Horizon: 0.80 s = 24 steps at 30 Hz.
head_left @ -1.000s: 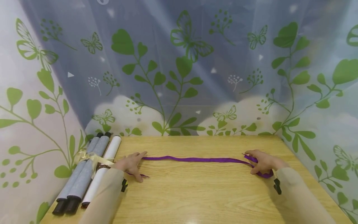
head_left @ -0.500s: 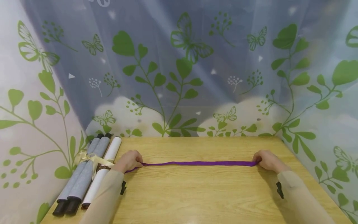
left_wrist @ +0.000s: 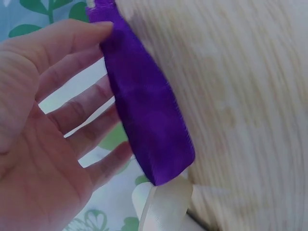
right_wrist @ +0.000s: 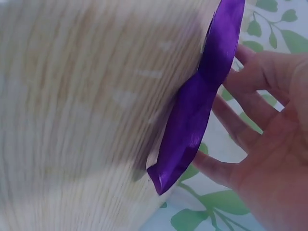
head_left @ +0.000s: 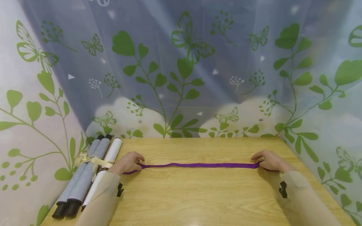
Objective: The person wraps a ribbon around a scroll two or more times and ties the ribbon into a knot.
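Note:
A long purple ribbon stretches almost straight from side to side over the wooden table. At its left part is my left hand; in the left wrist view its thumb touches the ribbon near the top, and the spread fingers reach behind the strip. My right hand is at the other end, index finger stretched out beyond the thumb. The right wrist view shows the ribbon passing in front of its loosely spread fingers, with the thumb at its edge. Short tails of ribbon run beneath both hands.
Two grey rolls with dark ends lie along the table's left side, tied with a cream ribbon. A white roll lies beside them, close to my left forearm. Printed curtains border the table's back and sides.
Both hands went from spread on the table to thumb and fingers together at the ribbon, pulling it straight and slightly nearer. Since then the fingers have loosened and the left hand shifted slightly left.

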Motion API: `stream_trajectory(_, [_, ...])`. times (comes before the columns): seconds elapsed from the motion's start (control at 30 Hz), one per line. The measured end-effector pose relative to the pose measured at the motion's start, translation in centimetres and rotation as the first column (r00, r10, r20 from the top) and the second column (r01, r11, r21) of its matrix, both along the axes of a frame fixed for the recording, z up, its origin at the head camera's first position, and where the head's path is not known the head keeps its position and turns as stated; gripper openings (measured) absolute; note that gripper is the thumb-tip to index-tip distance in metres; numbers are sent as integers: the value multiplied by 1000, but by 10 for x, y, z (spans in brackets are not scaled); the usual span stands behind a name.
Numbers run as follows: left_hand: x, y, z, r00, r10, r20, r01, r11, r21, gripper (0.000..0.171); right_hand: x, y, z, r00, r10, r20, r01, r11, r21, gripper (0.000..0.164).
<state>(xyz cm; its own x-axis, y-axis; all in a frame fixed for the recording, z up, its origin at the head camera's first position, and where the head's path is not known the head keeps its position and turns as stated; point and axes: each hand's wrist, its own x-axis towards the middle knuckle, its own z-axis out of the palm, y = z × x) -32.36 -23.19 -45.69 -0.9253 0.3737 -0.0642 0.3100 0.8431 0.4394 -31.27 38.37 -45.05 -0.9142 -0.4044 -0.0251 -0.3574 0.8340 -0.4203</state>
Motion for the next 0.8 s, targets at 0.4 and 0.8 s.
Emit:
stream_trajectory(0.4, [11, -8, 13, 998, 10, -56, -12, 1000, -24, 21, 4, -38, -1, 998, -52, -37, 51, 999, -19, 26])
stream_trajectory(0.8, [25, -45, 26, 975, 131, -180, -160, 974, -159, 31, 4, -66, -7, 1000, -1, -12, 0, 996, -86, 25])
